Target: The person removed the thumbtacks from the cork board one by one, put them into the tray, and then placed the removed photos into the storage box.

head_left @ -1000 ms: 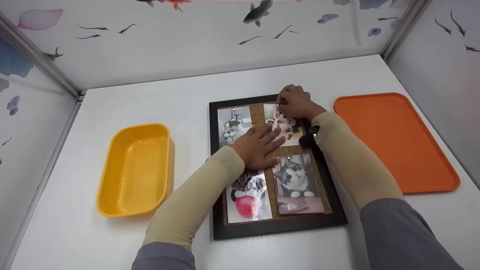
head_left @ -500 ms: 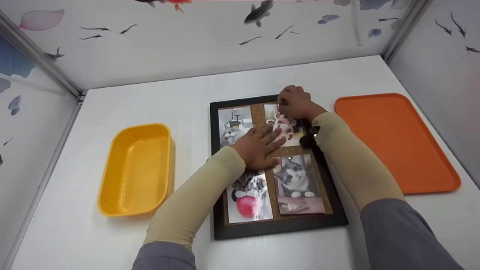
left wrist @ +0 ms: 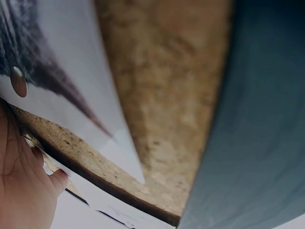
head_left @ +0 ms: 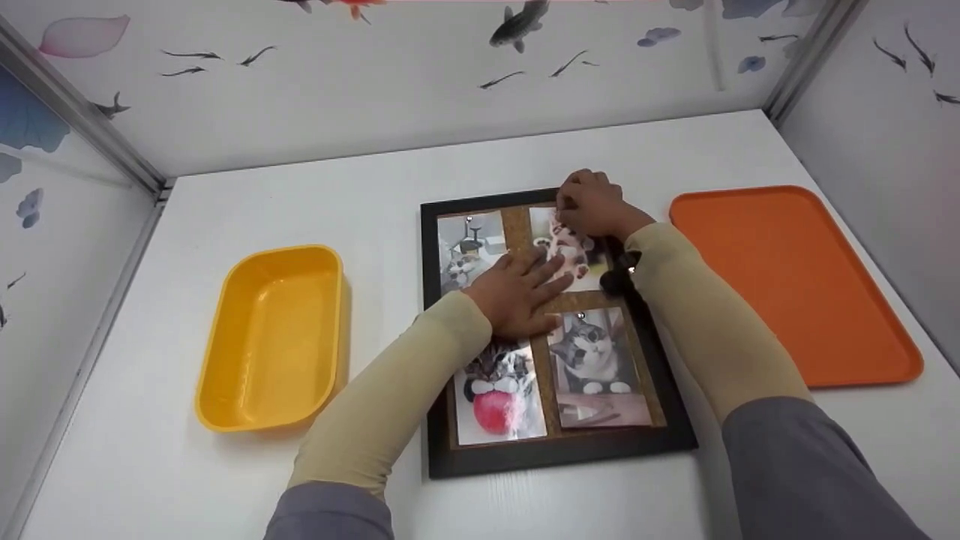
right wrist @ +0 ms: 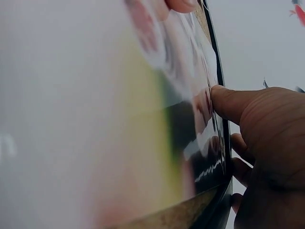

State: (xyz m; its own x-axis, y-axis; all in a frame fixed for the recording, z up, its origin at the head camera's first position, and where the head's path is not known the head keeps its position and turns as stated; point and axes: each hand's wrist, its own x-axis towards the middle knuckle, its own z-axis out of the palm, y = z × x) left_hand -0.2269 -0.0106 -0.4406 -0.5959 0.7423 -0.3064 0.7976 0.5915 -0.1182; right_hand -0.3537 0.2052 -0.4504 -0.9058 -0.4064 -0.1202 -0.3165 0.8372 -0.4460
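Cork (head_left: pixel 516 229) in a black frame (head_left: pixel 559 451) is carrying four photos, two above two. Work is centring on the upper-right photo (head_left: pixel 576 251), which is lying in its corner inside the frame.

Right hand (head_left: pixel 590 201): fingers are curling at that photo's top edge, by the frame's top bar; in the right wrist view the thumb (right wrist: pixel 228 102) is pressing on the photo. Whether a pin is sitting under it, or the fingers are gripping anything, I cannot tell. Left hand (head_left: pixel 517 296): lying flat, fingers spreading over the middle of the board, tips reaching the upper-right photo.

Pins are showing at the tops of the upper-left photo (head_left: pixel 465 251) and lower-right photo (head_left: pixel 600 375). The left hand is hiding the top of the lower-left photo (head_left: pixel 496 409).

Judgement: the step in hand is probably fastening the upper-right photo, likely the last. The next move is calling for firm, straight thumb pressure, with the left hand steadying the board; lifting should be waiting until the top edge is proving secure.
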